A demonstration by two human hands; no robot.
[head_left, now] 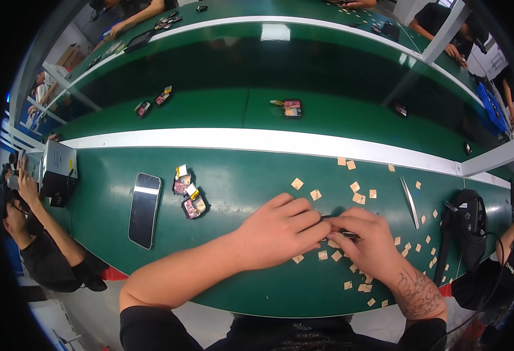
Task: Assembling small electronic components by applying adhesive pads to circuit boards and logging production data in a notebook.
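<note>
Dark phone [145,209] lies flat at left on the green table [239,175], long axis near-far. Right of it, two small open trays [188,198] with yellow-tagged parts. Left hand [280,231] and right hand [368,240] meet mid-table, fingers [315,225] pinched nearly closed on a small dark part [337,227], mostly hidden, axis roughly left-right. Tan square labels [356,193] scattered around. Tweezers [409,202] farther right.
</note>
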